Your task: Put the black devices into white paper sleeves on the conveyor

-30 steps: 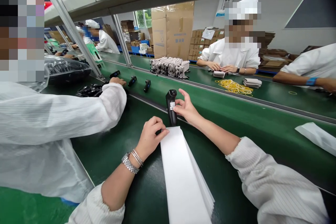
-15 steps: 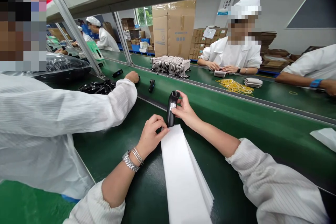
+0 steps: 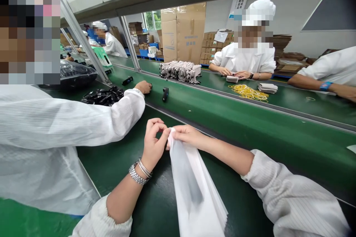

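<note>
A long white translucent bag (image 3: 191,213) lies over a stack of the same flat bags on the dark green worktop. Through its thin wall shows the dark shape of a black handheld device (image 3: 191,181), slid inside. At the bag's top end, my left hand (image 3: 155,137) pinches the left corner between thumb and finger. My right hand (image 3: 187,135) grips the gathered mouth right beside it, thumb on top. Silver bangles and a metal watch are on my left wrist.
A co-worker's sleeve (image 3: 119,118) and hand (image 3: 144,87) reach in from the left. Black devices, one standing (image 3: 165,94), rest on the green belt. Crumpled black plastic (image 3: 102,96) lies left. Across the belt are stacked grey pieces (image 3: 180,71), yellow rubber bands (image 3: 247,92) and another worker.
The black device has gone from my right hand down into the white bag. My right hand has moved down and left onto the bag's mouth. My left hand stays near that end.
</note>
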`<state>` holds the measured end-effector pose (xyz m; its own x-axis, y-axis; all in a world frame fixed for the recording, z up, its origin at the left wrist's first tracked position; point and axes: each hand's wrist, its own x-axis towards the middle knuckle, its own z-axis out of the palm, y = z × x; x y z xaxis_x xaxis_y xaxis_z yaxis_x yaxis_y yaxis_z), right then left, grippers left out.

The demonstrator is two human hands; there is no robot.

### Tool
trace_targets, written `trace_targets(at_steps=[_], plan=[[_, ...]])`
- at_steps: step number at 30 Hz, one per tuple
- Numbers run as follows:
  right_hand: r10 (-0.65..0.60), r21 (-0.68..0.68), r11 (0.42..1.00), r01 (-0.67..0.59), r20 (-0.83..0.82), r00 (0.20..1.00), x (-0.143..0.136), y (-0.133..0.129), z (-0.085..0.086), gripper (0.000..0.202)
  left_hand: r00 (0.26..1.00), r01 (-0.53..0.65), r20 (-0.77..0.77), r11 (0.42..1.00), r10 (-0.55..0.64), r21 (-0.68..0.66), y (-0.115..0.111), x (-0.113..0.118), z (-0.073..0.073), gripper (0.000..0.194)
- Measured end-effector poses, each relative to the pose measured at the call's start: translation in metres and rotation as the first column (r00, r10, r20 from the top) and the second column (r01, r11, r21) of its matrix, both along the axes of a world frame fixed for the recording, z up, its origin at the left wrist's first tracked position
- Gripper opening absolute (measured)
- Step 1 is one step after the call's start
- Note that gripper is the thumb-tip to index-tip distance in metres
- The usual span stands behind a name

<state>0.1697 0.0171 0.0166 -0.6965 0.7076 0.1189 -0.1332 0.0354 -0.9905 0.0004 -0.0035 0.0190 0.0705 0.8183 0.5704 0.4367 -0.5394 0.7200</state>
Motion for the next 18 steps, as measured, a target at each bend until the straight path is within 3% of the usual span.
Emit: trace_targets(at_steps=[2, 5, 7, 9, 12, 14, 16, 18], plan=[[-0.166, -0.057, 0.985, 0.162, -0.084, 0.983, 0.003, 0.004, 0.008, 0.037, 0.999, -0.005, 0.032, 1.0, 0.006, -0.026, 0.002, 0.0, 0.0, 0.016], [-0.458, -0.02, 0.888, 0.46, -0.143, 0.878, 0.022, 0.02, 0.02, 0.033, 1.0, 0.006, 0.022, 0.999, -0.005, -0.048, 0.004, 0.001, 0.0, 0.017], [-0.591, 0.137, 0.788, 0.6, -0.099, 0.8, 0.045, 0.035, 0.026, 0.029, 0.999, 0.033, -0.02, 0.997, -0.034, -0.063, 0.004, 0.002, -0.001, 0.019], [-0.726, 0.399, 0.637, 0.659, 0.026, 0.687, 0.072, 0.051, 0.026, 0.031, 0.996, 0.06, -0.063, 0.995, -0.065, -0.078, 0.004, 0.004, -0.003, 0.02], [-0.912, 0.766, 0.381, 0.517, 0.219, 0.348, 0.108, 0.071, 0.016, 0.029, 0.989, 0.086, -0.109, 0.992, -0.095, -0.092, 0.004, 0.005, -0.005, 0.019], [-0.953, 0.889, 0.301, 0.346, 0.261, 0.156, 0.12, 0.079, 0.005, 0.023, 0.987, 0.09, -0.125, 0.991, -0.102, -0.098, 0.004, 0.005, -0.006, 0.018], [-0.956, 0.927, 0.289, 0.237, 0.265, 0.128, 0.121, 0.082, -0.006, 0.021, 0.987, 0.087, -0.129, 0.991, -0.1, -0.103, 0.005, 0.005, -0.007, 0.019], [-0.934, 0.919, 0.329, 0.216, 0.283, 0.217, 0.112, 0.081, -0.015, 0.025, 0.986, 0.09, -0.131, 0.99, -0.104, -0.11, 0.005, 0.004, -0.008, 0.019]])
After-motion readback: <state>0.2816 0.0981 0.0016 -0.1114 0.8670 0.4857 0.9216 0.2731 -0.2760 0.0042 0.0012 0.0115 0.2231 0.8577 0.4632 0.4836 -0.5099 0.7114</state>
